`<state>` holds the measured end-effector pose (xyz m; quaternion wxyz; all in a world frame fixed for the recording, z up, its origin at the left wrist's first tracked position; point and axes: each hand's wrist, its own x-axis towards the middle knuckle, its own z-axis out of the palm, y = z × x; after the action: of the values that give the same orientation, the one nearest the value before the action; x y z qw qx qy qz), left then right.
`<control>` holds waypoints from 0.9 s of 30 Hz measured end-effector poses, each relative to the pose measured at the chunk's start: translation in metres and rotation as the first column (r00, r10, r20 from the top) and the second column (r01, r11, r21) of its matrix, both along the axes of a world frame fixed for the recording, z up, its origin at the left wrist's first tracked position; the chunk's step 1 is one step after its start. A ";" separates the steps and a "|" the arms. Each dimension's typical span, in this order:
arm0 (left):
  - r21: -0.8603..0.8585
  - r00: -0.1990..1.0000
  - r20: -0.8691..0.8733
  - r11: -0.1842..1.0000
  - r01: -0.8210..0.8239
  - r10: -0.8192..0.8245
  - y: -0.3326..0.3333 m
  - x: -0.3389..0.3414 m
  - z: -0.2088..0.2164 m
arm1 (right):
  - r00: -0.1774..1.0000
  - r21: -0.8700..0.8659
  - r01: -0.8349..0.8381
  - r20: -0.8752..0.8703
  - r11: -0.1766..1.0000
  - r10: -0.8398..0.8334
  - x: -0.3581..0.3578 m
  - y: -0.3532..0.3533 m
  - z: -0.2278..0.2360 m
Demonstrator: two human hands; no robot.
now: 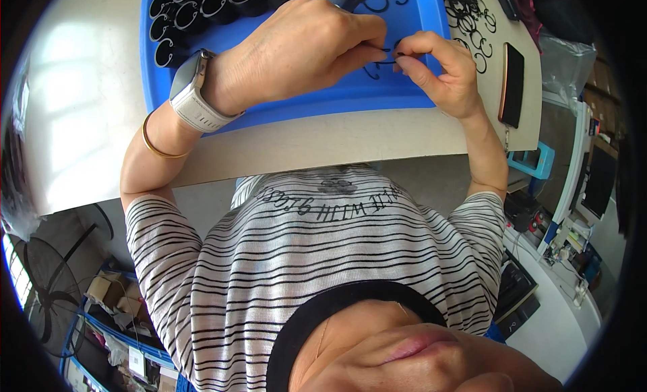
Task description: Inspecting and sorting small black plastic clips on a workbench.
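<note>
Both hands at work over a blue tray on a pale counter.
Left hand and right hand each pinch a thin black part, positioned between their fingertips above the tray. Black cylinders stand at the tray's far left; loose black rings and a phone lie right. A fan stands in the room, left.

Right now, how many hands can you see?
2: the left hand above the blue tray, and the right hand facing it, near the tray's right edge.
</note>
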<state>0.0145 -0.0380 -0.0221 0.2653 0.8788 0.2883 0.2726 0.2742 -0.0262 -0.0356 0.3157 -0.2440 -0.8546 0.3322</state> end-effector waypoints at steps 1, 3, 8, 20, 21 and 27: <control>-0.020 1.000 0.004 1.000 0.004 -0.004 0.000 0.000 0.000 | 1.000 0.000 0.000 0.000 1.000 0.000 0.001 0.001 0.001; -0.004 0.997 0.076 1.000 0.007 -0.007 0.000 0.002 -0.003 | 0.998 -0.018 -0.056 0.042 0.998 0.057 0.002 0.002 0.002; 0.025 0.996 0.067 0.998 0.059 -0.060 0.003 0.001 0.000 | 0.999 -0.004 -0.039 0.033 0.999 0.039 0.002 0.001 0.002; -0.031 0.996 0.083 0.999 0.029 -0.026 0.000 0.000 -0.001 | 0.999 -0.150 -0.017 -0.036 0.988 0.012 0.003 -0.002 -0.001; -0.025 0.995 0.090 0.999 0.036 -0.034 0.001 0.000 -0.001 | 0.999 -0.133 -0.016 -0.038 0.991 0.012 0.000 -0.003 0.001; 0.026 0.989 0.125 0.997 0.074 -0.076 0.002 0.001 -0.003 | 0.982 0.071 -0.134 0.141 0.988 0.123 -0.001 0.004 -0.008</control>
<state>0.0158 -0.0357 -0.0247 0.2837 0.8727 0.2347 0.3206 0.2732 -0.0222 -0.0433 0.2443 -0.1974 -0.9008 0.2998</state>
